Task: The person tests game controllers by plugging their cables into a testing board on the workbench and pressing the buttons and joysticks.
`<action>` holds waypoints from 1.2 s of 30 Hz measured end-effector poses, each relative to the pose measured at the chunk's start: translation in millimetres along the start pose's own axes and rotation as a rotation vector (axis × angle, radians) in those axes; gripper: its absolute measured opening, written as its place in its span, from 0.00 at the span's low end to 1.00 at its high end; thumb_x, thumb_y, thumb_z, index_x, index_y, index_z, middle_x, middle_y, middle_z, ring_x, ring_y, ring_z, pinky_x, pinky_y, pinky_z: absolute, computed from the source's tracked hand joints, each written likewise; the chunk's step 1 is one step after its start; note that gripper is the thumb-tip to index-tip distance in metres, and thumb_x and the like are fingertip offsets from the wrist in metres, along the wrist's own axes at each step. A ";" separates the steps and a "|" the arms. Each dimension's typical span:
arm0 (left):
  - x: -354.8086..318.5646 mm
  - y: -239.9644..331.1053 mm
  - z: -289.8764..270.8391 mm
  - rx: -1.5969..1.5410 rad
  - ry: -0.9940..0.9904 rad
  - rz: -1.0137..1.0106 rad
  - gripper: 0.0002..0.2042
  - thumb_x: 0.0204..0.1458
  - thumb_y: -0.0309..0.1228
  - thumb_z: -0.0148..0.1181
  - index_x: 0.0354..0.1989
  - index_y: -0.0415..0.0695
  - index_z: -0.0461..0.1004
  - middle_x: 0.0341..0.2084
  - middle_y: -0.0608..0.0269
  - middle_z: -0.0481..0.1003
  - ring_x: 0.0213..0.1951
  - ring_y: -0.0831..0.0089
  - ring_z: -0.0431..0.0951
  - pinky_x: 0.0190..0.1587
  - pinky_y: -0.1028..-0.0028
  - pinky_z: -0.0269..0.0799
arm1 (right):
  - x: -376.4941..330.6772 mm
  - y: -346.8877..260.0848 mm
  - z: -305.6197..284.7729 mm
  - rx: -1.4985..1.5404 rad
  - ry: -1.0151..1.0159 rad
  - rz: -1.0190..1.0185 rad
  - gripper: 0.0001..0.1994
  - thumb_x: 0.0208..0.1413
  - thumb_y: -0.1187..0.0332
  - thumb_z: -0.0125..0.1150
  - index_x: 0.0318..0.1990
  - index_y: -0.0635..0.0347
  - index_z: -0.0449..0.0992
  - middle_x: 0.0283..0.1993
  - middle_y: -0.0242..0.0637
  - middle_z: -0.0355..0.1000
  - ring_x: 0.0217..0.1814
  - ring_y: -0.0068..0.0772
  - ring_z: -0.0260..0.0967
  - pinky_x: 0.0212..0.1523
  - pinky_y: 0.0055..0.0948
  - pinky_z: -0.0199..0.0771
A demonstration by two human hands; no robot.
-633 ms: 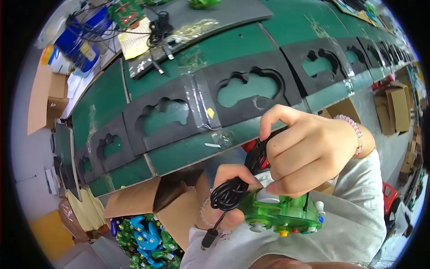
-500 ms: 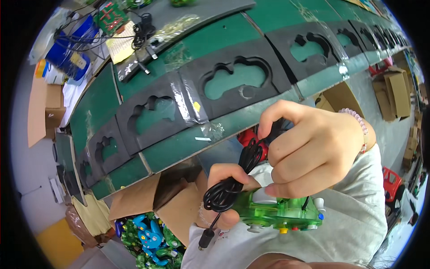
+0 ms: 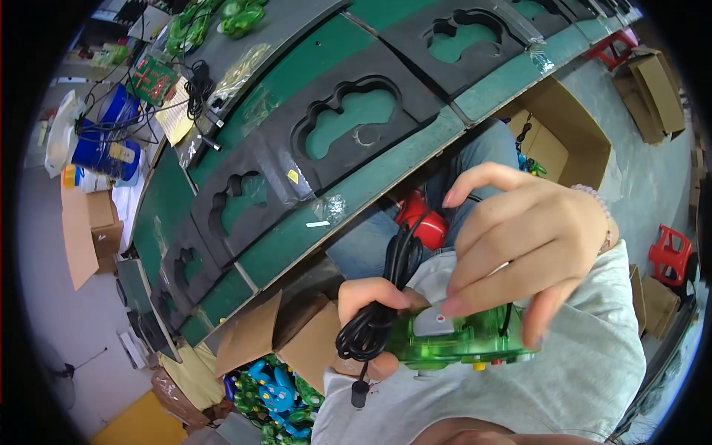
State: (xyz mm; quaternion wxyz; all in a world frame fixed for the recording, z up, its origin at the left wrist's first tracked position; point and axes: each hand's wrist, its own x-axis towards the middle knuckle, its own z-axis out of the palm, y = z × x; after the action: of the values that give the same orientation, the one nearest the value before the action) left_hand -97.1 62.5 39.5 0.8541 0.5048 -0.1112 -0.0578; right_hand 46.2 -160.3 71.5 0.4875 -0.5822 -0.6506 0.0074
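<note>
In front of my body, my left hand [image 3: 367, 293] is closed around a coiled black cable [image 3: 367, 334]. Its dark plug [image 3: 360, 393] hangs below the fingers. Against the same hand sits a translucent green game controller [image 3: 475, 340] with a grey trigger and small yellow and red buttons along its lower side. My right hand [image 3: 526, 237] reaches over it from the right, back of the hand up. Some of its fingertips rest at the grey trigger, and one digit curls down at the controller's right end. Its index finger is bent and raised, near a black strand.
A green bench [image 3: 415, 159] holds black foam cutouts [image 3: 274, 159] in a row. Below left, a cardboard box [image 3: 311, 334] contains several green and blue controllers. A red rounded thing [image 3: 426, 222] is by my lap. Another open box [image 3: 571, 133] and a red stool [image 3: 671, 252] are at right.
The whole view has shifted. My right hand has changed its hold, with a digit now down at the controller's right end. The controller has tilted, showing more of its grey trigger.
</note>
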 end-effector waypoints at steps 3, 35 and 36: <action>1.5 -6.6 11.2 0.202 0.172 -0.028 0.32 0.52 0.54 0.61 0.46 0.38 0.54 0.25 0.54 0.70 0.25 0.75 0.71 0.32 0.77 0.67 | -13.2 2.1 8.8 0.177 0.029 0.044 0.34 0.57 0.35 0.48 0.43 0.60 0.82 0.51 0.46 0.71 0.50 0.45 0.64 0.56 0.44 0.59; 64.6 -303.9 57.7 1.005 -1.126 -0.302 0.14 0.56 0.34 0.54 0.50 0.46 0.73 0.41 0.64 0.76 0.41 0.65 0.73 0.49 0.65 0.65 | -464.8 -284.9 273.5 -0.090 2.469 1.258 0.22 0.50 0.71 0.65 0.54 0.61 0.70 0.46 0.34 0.73 0.43 0.26 0.72 0.37 0.26 0.76; 63.7 -303.8 56.2 0.994 -1.124 -0.302 0.13 0.56 0.33 0.53 0.49 0.45 0.73 0.41 0.64 0.76 0.41 0.65 0.73 0.50 0.66 0.64 | -482.1 -293.6 292.2 -0.391 2.641 1.336 0.24 0.48 0.71 0.68 0.54 0.62 0.69 0.47 0.36 0.73 0.45 0.29 0.72 0.42 0.28 0.76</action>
State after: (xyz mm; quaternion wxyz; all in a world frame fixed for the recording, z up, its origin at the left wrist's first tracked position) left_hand -45.2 -145.6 -191.8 0.3242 0.7341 -0.4719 -0.3651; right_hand -435.9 -460.5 -213.9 0.5326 -0.4060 0.6379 -0.3803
